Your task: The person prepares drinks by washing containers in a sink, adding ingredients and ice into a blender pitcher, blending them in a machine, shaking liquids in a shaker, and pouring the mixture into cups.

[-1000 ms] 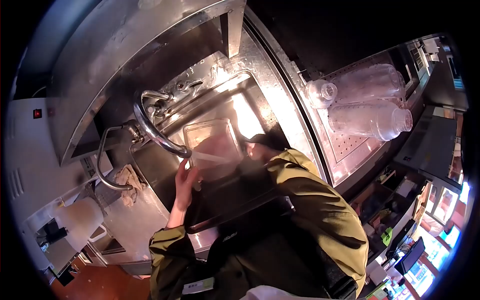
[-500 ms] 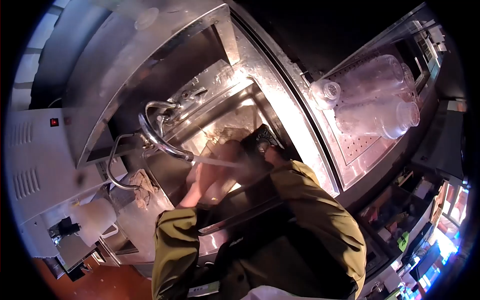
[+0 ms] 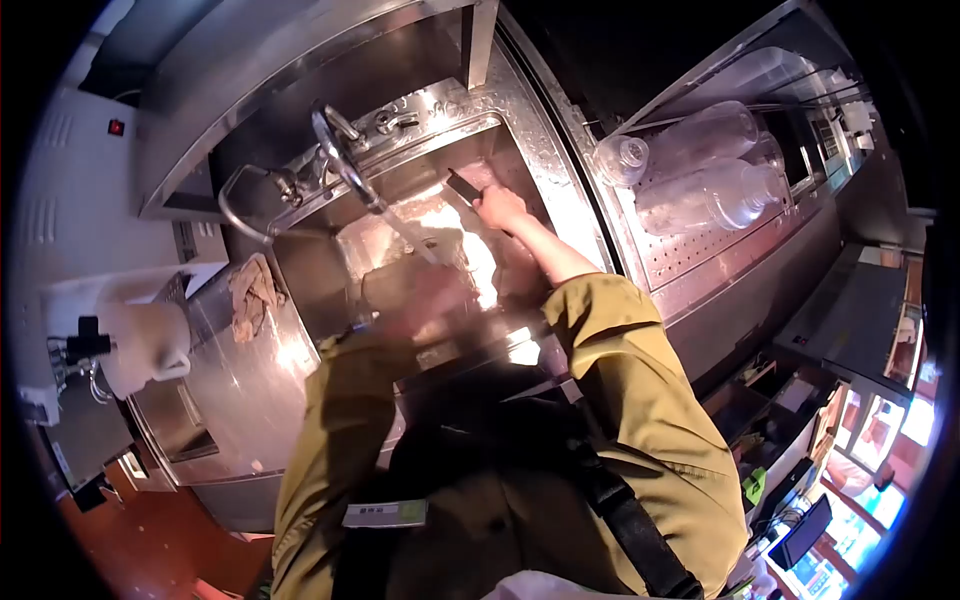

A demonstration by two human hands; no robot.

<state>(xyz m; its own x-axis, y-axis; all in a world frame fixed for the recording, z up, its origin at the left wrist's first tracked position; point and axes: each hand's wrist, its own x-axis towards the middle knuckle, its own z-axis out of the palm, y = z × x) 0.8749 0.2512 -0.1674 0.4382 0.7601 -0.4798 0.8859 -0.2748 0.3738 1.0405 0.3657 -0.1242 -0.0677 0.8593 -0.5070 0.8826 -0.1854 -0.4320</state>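
In the far right part of the steel sink [image 3: 300,285], my right hand [image 3: 500,208] is closed on a dark, flat object [image 3: 462,186], perhaps a brush or scraper. My left hand [image 3: 435,298] is smeared by motion low in the sink, under the stream from the curved faucet [image 3: 343,165]; its fingers cannot be made out. Water [image 3: 407,233] runs down between the faucet's mouth and the left hand. Wet, shiny sink floor shows around both hands.
A crumpled cloth [image 3: 256,297] lies on the counter left of the sink. Large clear bottles [image 3: 700,195] rest on a perforated steel drainboard at the right. A pale jug [image 3: 150,340] stands at the far left. Behind the sink are faucet handles [image 3: 396,122].
The clear rectangular container seen under the faucet a second ago no longer shows. My right hand has moved farther into the sink with the dark object, and my left hand has moved nearer my body.
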